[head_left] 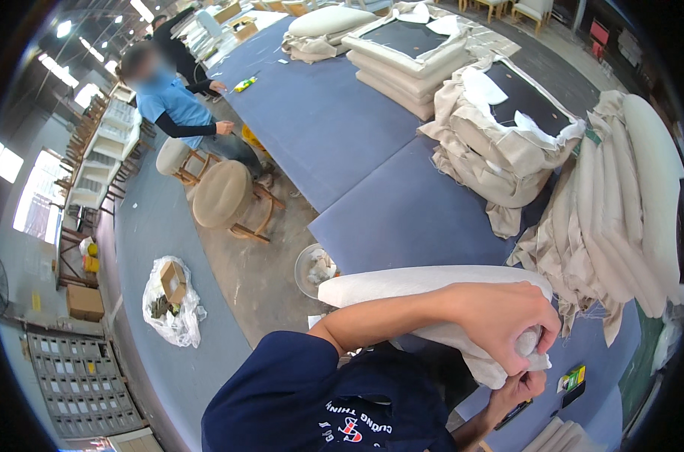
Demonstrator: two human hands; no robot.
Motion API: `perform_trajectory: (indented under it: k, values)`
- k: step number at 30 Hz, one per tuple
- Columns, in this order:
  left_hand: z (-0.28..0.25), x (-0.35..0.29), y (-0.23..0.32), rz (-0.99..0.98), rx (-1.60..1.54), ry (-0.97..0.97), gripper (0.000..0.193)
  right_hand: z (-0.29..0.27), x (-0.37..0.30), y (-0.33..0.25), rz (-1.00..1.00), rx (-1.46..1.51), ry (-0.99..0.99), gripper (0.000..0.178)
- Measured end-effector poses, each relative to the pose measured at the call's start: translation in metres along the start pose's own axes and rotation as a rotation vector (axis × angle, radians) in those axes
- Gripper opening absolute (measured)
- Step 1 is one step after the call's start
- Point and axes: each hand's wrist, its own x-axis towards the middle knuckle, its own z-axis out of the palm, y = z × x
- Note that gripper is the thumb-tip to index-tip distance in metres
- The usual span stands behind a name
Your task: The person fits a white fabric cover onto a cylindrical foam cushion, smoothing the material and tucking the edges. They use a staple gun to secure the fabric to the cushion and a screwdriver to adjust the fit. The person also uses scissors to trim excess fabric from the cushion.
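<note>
A beige upholstered seat cushion lies at the near edge of the blue-covered table, in front of my body. My left hand reaches across it, its fingers curled over the cushion's right corner and gripping the fabric there. Just below, my right hand is closed, with thumb and fingers at the edge of the same beige fabric. Part of the cushion is hidden behind my left forearm. Whether a small tool is in the right fingers does not show.
Stacked covered cushions and loose-fabric pads stand across the table. Folded beige covers hang at right, near a small green-yellow box. A round stool, a waste bin and a person in blue are left.
</note>
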Motion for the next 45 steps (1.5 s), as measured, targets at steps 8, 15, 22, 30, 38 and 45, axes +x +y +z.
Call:
perform_trajectory:
  k: [8,15,22,30,38,45]
  values:
    - [0.0,0.001,-0.002,0.004,-0.024,-0.008,0.028,-0.005,-0.001,0.007,-0.022,-0.113,-0.031,0.049]
    - [-0.001,0.002,-0.003,0.031,-0.031,0.007,0.03,-0.005,0.004,0.003,0.041,0.009,-0.085,0.014]
    - [-0.001,0.002,-0.001,-0.004,-0.041,-0.001,0.028,-0.005,0.004,0.001,-0.012,-0.042,-0.083,0.015]
    - [0.0,0.001,0.001,-0.014,-0.039,-0.007,0.03,-0.006,0.007,-0.002,-0.003,0.042,-0.124,0.017]
    - [0.02,0.003,-0.002,0.085,-0.104,-0.064,0.032,-0.028,-0.014,0.005,0.077,0.005,-0.107,0.022]
    - [0.029,0.015,-0.005,0.122,-0.04,-0.002,0.031,-0.03,-0.019,0.023,0.053,-0.021,-0.014,0.028]
